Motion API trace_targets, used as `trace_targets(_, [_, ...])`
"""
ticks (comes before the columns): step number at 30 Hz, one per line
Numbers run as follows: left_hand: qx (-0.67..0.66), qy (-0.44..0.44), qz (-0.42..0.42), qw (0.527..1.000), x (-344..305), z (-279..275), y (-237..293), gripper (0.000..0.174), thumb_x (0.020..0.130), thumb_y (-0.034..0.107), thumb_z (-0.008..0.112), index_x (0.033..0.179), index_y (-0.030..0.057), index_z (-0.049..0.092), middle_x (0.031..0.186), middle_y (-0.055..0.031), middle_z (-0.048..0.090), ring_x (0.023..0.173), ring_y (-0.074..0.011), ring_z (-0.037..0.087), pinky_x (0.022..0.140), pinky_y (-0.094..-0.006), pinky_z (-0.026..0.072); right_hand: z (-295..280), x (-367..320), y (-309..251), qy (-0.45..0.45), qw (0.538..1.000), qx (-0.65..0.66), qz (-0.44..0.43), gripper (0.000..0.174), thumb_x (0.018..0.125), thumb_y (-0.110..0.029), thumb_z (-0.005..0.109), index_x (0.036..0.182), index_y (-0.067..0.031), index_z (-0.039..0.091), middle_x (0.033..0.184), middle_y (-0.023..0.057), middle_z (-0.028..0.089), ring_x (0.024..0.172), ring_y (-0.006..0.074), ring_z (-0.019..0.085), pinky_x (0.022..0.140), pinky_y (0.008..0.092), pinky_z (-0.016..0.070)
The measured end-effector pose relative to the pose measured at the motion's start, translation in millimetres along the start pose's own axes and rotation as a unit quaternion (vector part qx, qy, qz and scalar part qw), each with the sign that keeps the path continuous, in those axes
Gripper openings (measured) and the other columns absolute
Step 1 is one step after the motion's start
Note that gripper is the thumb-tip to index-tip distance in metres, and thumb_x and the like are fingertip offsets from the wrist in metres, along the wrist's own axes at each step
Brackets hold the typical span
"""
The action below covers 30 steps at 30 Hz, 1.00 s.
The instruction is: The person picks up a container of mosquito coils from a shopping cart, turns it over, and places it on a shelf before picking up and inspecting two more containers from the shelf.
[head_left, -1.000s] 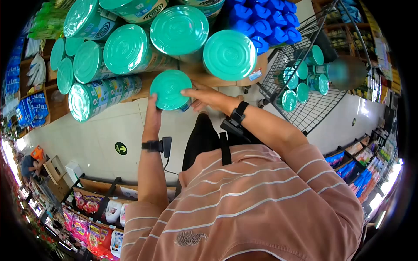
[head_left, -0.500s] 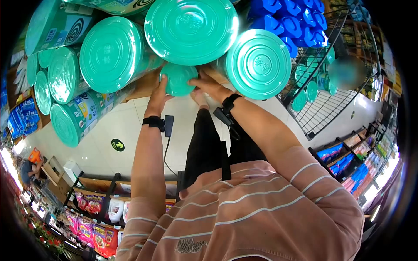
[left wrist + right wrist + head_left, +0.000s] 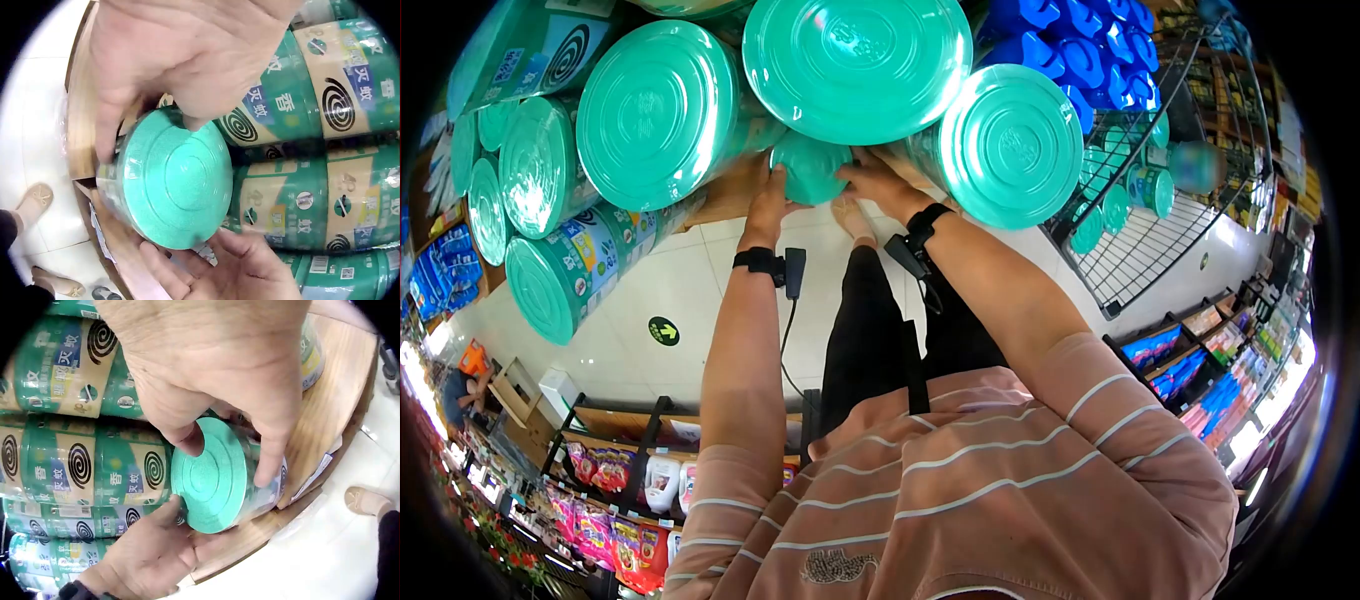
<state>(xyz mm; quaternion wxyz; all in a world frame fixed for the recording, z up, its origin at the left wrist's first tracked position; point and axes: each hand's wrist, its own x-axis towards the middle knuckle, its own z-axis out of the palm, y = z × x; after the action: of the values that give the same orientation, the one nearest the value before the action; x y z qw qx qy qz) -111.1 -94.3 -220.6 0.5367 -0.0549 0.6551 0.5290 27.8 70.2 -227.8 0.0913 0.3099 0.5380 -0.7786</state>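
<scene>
Both hands hold one mosquito-coil canister (image 3: pixel 810 170) with a green lid, low at the shelf edge. My left hand (image 3: pixel 766 208) grips its left side, thumb on the lid's rim and fingers down the wall, as the left wrist view shows. From the other side my right hand (image 3: pixel 882 187) grips it, thumb over the lid (image 3: pixel 211 478) and fingers along the printed wall. Stacked canisters (image 3: pixel 281 200) with coil pictures stand right beside it. A large green lid (image 3: pixel 855 65) of a stacked canister overhangs it in the head view.
A wooden shelf board (image 3: pixel 337 381) carries the canisters. Blue-capped bottles (image 3: pixel 1080 60) stand at the back right, beside a wire shopping cart (image 3: pixel 1140 250) holding more canisters. Another canister (image 3: pixel 1012 145) sits to the right of the hands. Shelves with bagged goods line the aisle behind.
Both hands have carried the canister forward and down toward the shelf, so it looks smaller and partly tucked under the stacked lids. The head view has moved closer to the stack.
</scene>
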Motion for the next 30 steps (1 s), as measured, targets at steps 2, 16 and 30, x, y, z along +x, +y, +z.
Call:
trace_targets(2, [0.013,0.012,-0.011,1.000,4.5,1.5,3.8,0.057,0.107,0.037,0.039,0.159,0.0179,0.024,0.144,-0.0185,0.050,0.120,-0.0351,0.062,0.084,-0.0447,0.0629,-2.6,-0.5,-2.4,0.014,0.997,0.058,0.050,0.076,0.086,-0.016,0.063,0.154,-0.0073,0.031,0.139,0.0180,0.050,0.120,0.0291,0.059,0.092,0.0386,0.0583])
trace_targets(16, [0.032,0.045,-0.020,0.998,12.7,-17.2,-16.8,0.051,0.105,0.039,0.044,0.141,0.0025,0.048,0.139,-0.0176,0.051,0.127,-0.0304,0.056,0.093,-0.0417,0.0580,-27.7,-90.1,13.4,-0.002,0.983,0.133,0.129,0.047,0.094,-0.033,0.061,0.124,0.0024,0.054,0.113,0.0211,0.068,0.101,0.0292,0.071,0.088,0.0363,0.0596])
trace_targets(30, [0.163,0.127,-0.039,0.978,-59.8,12.7,-58.7,0.055,0.099,0.044,0.054,0.134,0.0025,0.045,0.123,-0.0132,0.052,0.114,-0.0337,0.060,0.088,-0.0466,0.0580,-111.0,-282.2,56.7,0.071,0.980,0.172,0.071,0.045,0.097,-0.032,0.058,0.124,0.0038,0.053,0.118,0.0234,0.064,0.099,0.0322,0.070,0.084,0.0407,0.0597])
